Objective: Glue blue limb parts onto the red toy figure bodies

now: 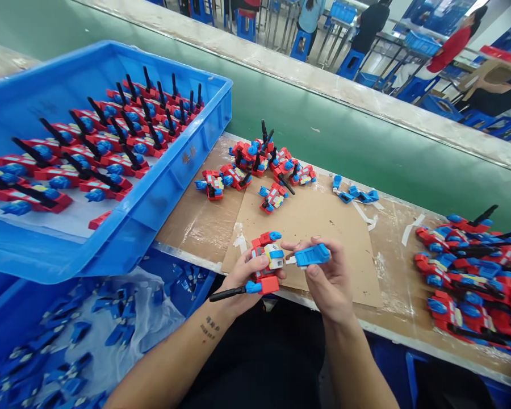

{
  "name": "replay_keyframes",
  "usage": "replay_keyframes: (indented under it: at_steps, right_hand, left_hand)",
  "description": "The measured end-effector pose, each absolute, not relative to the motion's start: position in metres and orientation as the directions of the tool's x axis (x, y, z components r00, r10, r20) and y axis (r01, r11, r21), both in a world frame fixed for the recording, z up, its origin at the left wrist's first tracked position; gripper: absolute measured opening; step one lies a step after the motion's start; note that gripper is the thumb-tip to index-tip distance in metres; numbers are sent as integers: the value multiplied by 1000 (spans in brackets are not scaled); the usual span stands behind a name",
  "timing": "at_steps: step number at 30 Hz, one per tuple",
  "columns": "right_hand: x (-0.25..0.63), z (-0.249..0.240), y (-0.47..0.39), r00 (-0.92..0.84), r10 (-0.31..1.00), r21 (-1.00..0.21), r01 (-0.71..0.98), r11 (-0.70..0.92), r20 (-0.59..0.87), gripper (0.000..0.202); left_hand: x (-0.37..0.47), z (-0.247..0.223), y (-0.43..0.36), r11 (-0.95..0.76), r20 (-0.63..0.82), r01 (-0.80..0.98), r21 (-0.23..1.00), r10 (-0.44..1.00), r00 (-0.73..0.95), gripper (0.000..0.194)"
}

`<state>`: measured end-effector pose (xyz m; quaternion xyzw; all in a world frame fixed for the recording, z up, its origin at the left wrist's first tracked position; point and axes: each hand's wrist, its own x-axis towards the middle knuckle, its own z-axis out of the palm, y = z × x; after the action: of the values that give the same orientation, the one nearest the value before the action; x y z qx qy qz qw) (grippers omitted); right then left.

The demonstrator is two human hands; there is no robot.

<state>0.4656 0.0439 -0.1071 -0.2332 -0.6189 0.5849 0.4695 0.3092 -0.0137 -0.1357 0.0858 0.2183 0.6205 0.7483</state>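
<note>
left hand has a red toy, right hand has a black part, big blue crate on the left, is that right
Not black: the head view shows the right hand holding a blue part. The left hand does hold a red toy, and the big blue crate is on the left.

The table [196,220], brown and covered in a glossy film, slants from the centre toward 4 o'clock. Behind it a flat green band [332,130] sweeps from 10 o'clock to 3 o'clock, edged by a scuffed pale ledge [281,67]. Past that, blue stools [301,46] dot a pale floor between 12 and 2 o'clock, among metal-legged benches. At 2 o'clock, a white pillar [499,27] stands near bluish panes [432,20], with bright light close by.
</note>
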Motion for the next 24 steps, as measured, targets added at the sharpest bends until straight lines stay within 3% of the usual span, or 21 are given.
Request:
replay_keyframes:
  at_steps: [9, 13, 17, 21, 24]
  right_hand:
    - [470, -98, 44, -520, 787, -942, -136, 306, 331, 35]
    - [474, -90, 42, -580, 736, -920, -62, 388, 350, 38]
    - [475, -97, 36, -544, 731, -903, -136, 409, 413, 35]
    - [473, -108, 45, -553, 730, -899, -86, 429, 401, 32]
    - [472, -104, 51, -544, 694, -810, 43, 585, 472, 51]
  left_hand:
    - [311, -126, -11, 202, -215, -880, 431, 970, 117, 40]
    - [309, -119, -16, 187, -229, -842, 506, 970, 78, 45]
    - [305, -108, -23, 226, -319, -760, 609, 947, 26, 49]
    - [306, -102, -21, 234, -373, -745, 625, 928, -21, 55]
    - [307, -104, -18, 195, -391, -762, 618, 917, -82, 59]
